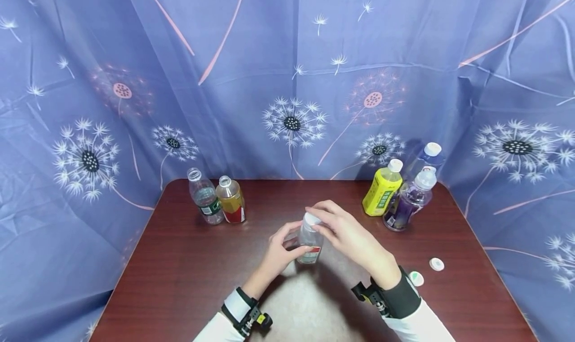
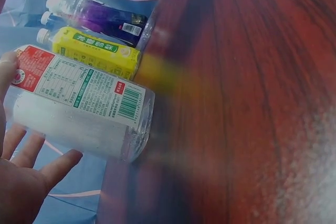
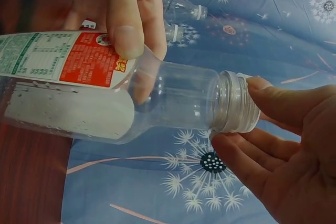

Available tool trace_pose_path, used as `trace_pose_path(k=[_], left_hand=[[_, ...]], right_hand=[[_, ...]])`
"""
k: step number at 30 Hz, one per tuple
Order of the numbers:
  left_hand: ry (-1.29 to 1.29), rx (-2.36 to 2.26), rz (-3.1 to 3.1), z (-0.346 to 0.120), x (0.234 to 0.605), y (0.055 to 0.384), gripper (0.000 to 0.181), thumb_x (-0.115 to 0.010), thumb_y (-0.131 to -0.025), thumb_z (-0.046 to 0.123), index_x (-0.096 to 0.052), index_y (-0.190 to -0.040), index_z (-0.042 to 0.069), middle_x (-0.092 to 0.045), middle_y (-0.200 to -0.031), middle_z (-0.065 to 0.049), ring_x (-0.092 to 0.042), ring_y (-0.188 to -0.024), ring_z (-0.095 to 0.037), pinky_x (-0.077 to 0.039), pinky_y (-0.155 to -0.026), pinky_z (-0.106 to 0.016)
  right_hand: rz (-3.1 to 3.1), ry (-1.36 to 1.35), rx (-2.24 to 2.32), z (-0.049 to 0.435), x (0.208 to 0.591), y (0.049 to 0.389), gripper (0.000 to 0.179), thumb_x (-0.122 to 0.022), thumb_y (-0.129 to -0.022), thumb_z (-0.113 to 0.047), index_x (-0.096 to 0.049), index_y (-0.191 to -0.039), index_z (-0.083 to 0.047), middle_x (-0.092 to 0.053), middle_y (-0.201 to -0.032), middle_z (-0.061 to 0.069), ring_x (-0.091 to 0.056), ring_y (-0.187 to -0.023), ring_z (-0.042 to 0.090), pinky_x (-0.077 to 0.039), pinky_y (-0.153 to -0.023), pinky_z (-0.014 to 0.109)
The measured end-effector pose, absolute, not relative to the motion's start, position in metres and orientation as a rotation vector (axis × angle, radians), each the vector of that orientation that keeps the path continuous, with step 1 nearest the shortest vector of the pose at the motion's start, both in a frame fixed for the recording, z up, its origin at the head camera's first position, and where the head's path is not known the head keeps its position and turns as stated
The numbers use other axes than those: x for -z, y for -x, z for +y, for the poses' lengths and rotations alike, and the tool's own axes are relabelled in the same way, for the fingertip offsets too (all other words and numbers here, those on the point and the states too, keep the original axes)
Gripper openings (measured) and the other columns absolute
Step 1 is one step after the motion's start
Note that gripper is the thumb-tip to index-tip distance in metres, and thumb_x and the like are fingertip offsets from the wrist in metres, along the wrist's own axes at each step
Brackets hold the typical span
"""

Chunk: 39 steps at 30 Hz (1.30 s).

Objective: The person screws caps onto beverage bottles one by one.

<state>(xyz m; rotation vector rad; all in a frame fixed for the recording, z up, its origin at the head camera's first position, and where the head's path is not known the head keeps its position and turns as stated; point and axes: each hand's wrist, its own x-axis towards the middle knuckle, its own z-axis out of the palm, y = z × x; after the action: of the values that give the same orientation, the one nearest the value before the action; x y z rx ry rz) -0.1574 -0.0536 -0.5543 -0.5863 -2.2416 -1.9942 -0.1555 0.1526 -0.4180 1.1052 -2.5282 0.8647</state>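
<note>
A clear plastic bottle (image 1: 311, 241) with a red, white and green label stands at the middle of the table. Its upper body is gripped by my left hand (image 1: 279, 252), thumb on the label and fingers round the far side. In the right wrist view that thumb (image 3: 126, 40) presses on the label's red part. My right hand (image 1: 352, 232) pinches the white bottle cap (image 1: 312, 219) at the top of the neck, thumb on one side and fingers on the other. The cap (image 3: 244, 103) sits on the bottle's mouth. Inside, the bottle (image 2: 79, 124) shows no drink, only a few drops.
At the back left stand two uncapped bottles, one clear with a green label (image 1: 206, 199) and one with a yellow-red label (image 1: 231, 202). A yellow bottle (image 1: 382, 189), a purple bottle (image 1: 406, 202) and a blue-labelled bottle (image 1: 427, 157) stand capped at back right. Loose caps (image 1: 436, 264) lie right.
</note>
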Motion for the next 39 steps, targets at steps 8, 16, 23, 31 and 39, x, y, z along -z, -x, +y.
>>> trace_pose_path(k=[8, 16, 23, 31, 39], left_hand=[[0.568, 2.022, -2.244, -0.055, 0.553, 0.156, 0.055, -0.087, -0.085, 0.009, -0.065, -0.136, 0.012, -0.067, -0.137, -0.010, -0.063, -0.127, -0.032, -0.056, -0.100, -0.052], [0.590, 2.012, -2.238, -0.056, 0.553, 0.157, 0.056, -0.087, -0.086, 0.008, -0.064, -0.137, 0.012, -0.066, -0.138, -0.011, -0.062, -0.128, -0.033, -0.056, -0.100, -0.052], [0.596, 2.004, -2.236, -0.055, 0.552, 0.156, 0.055, -0.086, -0.087, 0.010, -0.064, -0.137, 0.010, -0.066, -0.139, -0.011, -0.063, -0.127, -0.032, -0.057, -0.100, -0.049], [0.601, 1.994, -2.222, -0.054, 0.552, 0.156, 0.056, -0.087, -0.085, 0.009, -0.064, -0.137, 0.011, -0.066, -0.138, -0.010, -0.063, -0.126, -0.030, -0.057, -0.099, -0.048], [0.600, 2.006, -2.218, -0.054, 0.552, 0.156, 0.057, -0.087, -0.085, 0.009, -0.065, -0.137, 0.012, -0.066, -0.139, -0.010, -0.063, -0.127, -0.031, -0.057, -0.099, -0.050]], right_hand=[[-2.549, -1.030, -0.842, 0.151, 0.419, 0.154, 0.041, -0.079, -0.092, -0.009, -0.067, -0.130, 0.002, -0.064, -0.122, 0.011, -0.066, -0.108, 0.023, -0.060, -0.086, 0.037], [-2.533, -1.046, -0.858, 0.150, 0.424, 0.157, 0.045, -0.080, -0.092, -0.013, -0.067, -0.135, -0.006, -0.064, -0.128, 0.011, -0.065, -0.114, 0.025, -0.058, -0.092, 0.041], [-2.572, -0.942, -0.852, 0.145, 0.426, 0.157, 0.044, -0.082, -0.092, -0.026, -0.068, -0.129, -0.008, -0.064, -0.116, 0.004, -0.063, -0.094, 0.014, -0.058, -0.078, 0.033], [-2.584, -0.976, -0.897, 0.148, 0.426, 0.155, 0.056, -0.080, -0.094, -0.023, -0.059, -0.145, -0.012, -0.064, -0.130, 0.004, -0.065, -0.103, 0.015, -0.059, -0.083, 0.037], [-2.562, -0.938, -0.960, 0.144, 0.433, 0.158, 0.055, -0.082, -0.092, -0.024, -0.060, -0.139, -0.007, -0.063, -0.125, 0.007, -0.064, -0.099, 0.015, -0.058, -0.081, 0.033]])
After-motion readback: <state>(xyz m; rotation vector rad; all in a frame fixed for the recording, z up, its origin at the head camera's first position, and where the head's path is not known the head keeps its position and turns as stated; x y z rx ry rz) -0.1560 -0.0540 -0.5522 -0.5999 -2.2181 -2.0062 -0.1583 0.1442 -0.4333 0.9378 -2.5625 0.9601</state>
